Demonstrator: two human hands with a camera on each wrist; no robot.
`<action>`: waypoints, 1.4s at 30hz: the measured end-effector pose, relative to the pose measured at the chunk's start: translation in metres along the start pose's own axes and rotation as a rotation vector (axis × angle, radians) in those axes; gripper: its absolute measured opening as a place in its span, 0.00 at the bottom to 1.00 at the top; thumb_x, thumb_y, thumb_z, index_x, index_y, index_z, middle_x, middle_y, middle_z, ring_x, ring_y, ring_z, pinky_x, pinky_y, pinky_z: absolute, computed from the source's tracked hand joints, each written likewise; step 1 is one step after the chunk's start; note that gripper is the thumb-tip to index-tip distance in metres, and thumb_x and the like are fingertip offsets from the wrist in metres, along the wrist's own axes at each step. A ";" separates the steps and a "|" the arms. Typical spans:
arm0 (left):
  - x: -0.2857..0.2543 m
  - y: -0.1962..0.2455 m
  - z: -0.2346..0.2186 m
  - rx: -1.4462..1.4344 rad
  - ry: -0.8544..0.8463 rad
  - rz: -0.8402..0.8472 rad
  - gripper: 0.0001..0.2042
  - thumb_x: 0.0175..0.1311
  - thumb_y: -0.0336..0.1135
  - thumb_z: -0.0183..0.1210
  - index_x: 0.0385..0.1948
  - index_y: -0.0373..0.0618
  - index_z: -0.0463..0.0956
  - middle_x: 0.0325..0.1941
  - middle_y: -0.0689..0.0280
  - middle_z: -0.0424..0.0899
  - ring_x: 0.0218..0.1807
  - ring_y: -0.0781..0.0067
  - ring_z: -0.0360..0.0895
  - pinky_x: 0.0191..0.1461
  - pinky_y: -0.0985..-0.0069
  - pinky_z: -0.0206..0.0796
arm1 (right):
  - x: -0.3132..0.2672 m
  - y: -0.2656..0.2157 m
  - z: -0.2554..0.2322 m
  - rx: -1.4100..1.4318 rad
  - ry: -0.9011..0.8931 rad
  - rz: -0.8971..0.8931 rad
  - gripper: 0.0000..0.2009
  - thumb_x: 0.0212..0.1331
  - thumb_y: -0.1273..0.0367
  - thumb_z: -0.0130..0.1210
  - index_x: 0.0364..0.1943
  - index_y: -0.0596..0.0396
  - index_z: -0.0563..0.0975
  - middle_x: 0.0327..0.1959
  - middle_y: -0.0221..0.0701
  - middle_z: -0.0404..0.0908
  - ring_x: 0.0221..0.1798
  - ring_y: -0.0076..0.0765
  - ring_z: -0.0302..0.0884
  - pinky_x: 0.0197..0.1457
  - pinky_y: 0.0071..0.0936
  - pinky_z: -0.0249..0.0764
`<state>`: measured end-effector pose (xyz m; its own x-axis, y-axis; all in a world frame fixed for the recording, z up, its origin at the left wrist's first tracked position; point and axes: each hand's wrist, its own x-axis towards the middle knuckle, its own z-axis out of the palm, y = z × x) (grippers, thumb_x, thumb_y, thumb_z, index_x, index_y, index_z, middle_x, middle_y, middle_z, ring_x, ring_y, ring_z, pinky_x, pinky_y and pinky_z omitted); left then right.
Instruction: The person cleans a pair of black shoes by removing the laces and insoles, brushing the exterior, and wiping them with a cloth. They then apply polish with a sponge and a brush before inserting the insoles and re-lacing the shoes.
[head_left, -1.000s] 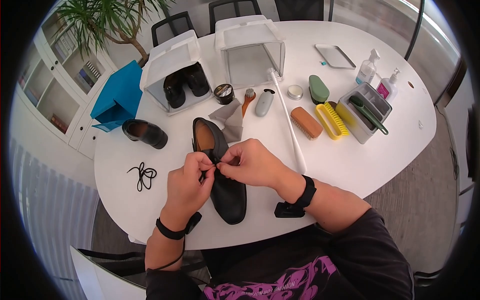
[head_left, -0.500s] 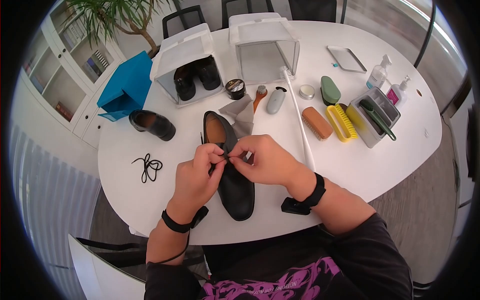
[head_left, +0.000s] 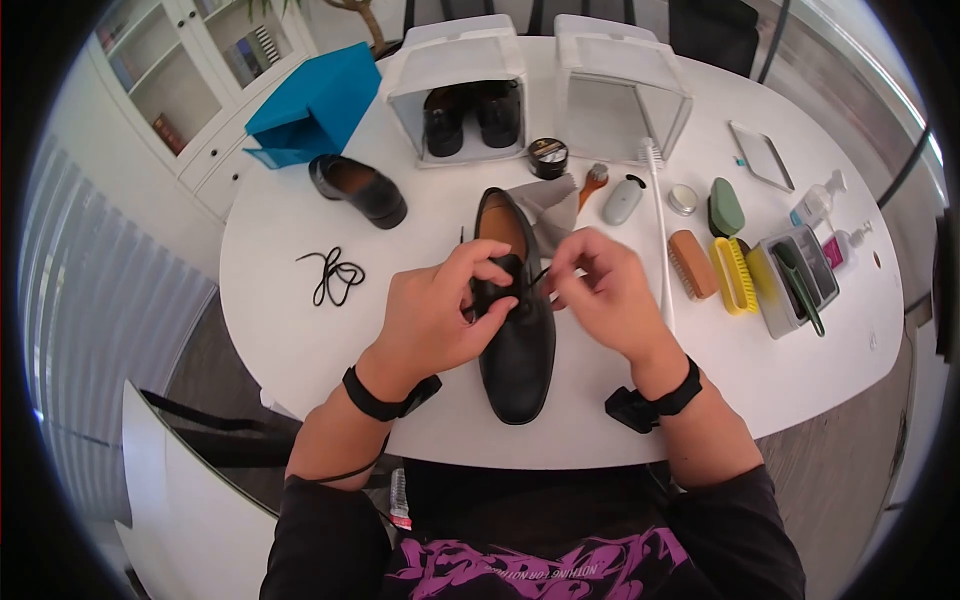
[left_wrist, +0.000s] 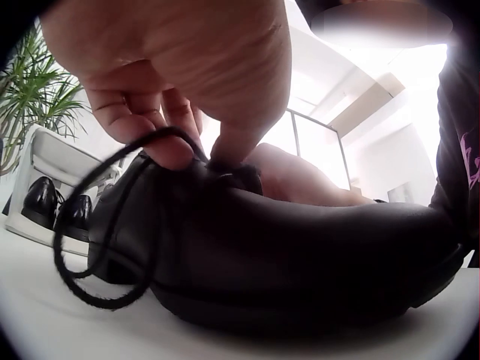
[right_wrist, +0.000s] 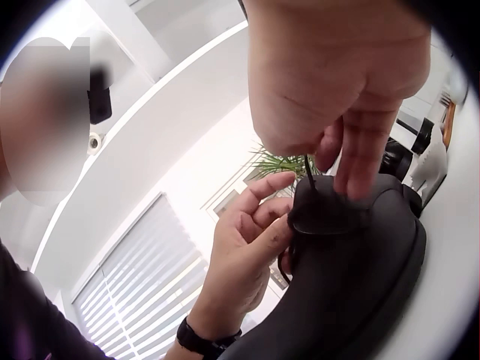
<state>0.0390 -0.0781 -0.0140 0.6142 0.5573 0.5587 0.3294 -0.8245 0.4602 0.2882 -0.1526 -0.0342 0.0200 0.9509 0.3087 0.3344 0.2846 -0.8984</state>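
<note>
A black leather shoe (head_left: 520, 360) stands upright on the table, toe toward the person. Over its lacing the left hand (head_left: 435, 315) touches the upper, thumb and forefinger apart and loosely bent. To the right of the lacing, the right hand (head_left: 608, 295) pinches a black shoelace (right_wrist: 309, 171) that runs up from the shoe. In the left wrist view, a loop of shoelace (left_wrist: 101, 303) hangs down the shoe's side beside the left fingers. Another black shoe (head_left: 385, 200) lies farther left, nearest a loose bundled lace (head_left: 335, 277).
Behind stand two clear-sided boxes, one holding black shoes (head_left: 445, 130). A grey cloth (head_left: 555, 205), polish jar (head_left: 548, 157), long white brush (head_left: 662, 250), several brushes and a caddy (head_left: 780, 320) line the right. A blue bag (head_left: 320, 100) stands back left.
Both hands were together pinching at the lacing; now the right hand has moved off to the right with the lace, and the left fingers have spread apart. The head view has shifted left.
</note>
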 end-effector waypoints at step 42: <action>0.003 -0.053 -0.026 -0.560 -0.267 -0.100 0.15 0.73 0.17 0.67 0.58 0.44 0.86 0.58 0.63 0.79 0.52 0.73 0.83 0.56 0.73 0.82 | -0.004 -0.018 0.023 0.158 0.106 -0.022 0.07 0.80 0.76 0.67 0.54 0.63 0.90 0.44 0.33 0.96 0.42 0.24 0.91 0.46 0.21 0.83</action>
<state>0.0049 -0.0299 -0.0191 0.7816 0.5256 0.3360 0.0133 -0.5526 0.8334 0.2607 -0.1584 -0.0267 0.1167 0.9286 0.3522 0.1842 0.3283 -0.9265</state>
